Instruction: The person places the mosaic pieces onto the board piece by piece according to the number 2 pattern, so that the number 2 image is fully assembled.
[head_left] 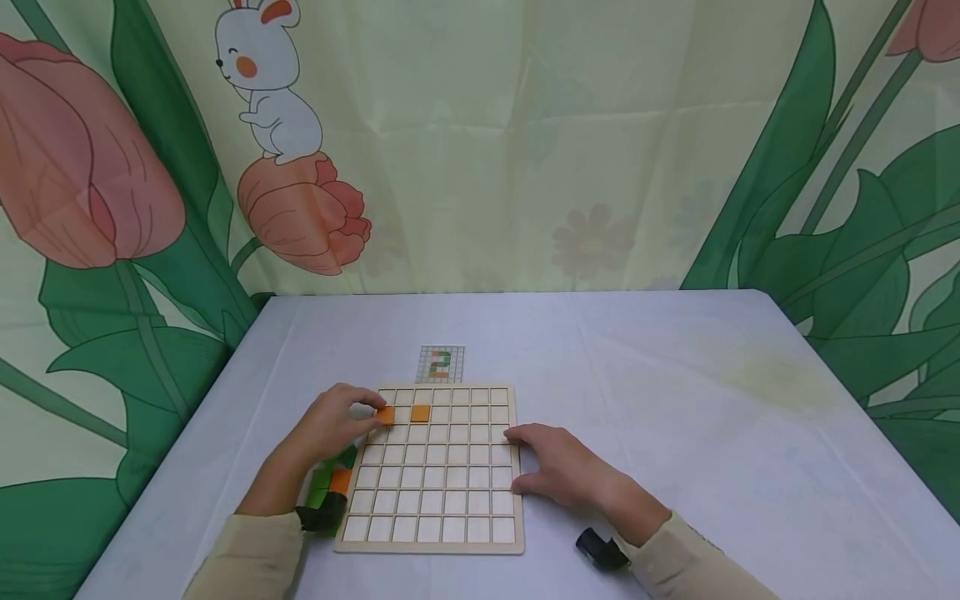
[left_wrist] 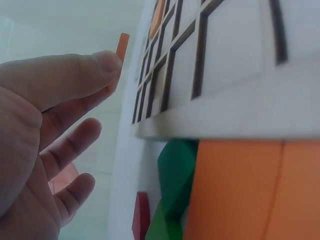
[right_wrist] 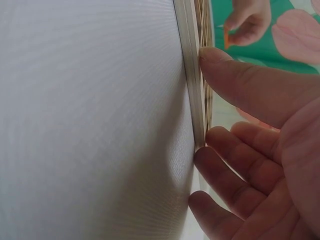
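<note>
Between thumb and forefinger, my left hand (head_left: 336, 422) pinches a small orange square tile (head_left: 386, 415), seen edge-on in the left wrist view. The tile is over the upper left cells of a wooden grid board (head_left: 427, 548); in the left wrist view it looks raised off the surface. Another orange tile (head_left: 420, 413) lies in a cell of the second row. My right hand (head_left: 561, 468) rests at the board's right edge, its thumb and fingertips touching the frame, fingers loosely extended. The other cells in view hold no tiles.
A small printed card (head_left: 441, 364) with a coloured figure like a 2 lies behind the board. Left of the board, partly under my left wrist, are green pieces (head_left: 318, 485), orange tiles (head_left: 340, 481) and a red piece (left_wrist: 141, 215). A patterned curtain (head_left: 480, 167) hangs behind the table.
</note>
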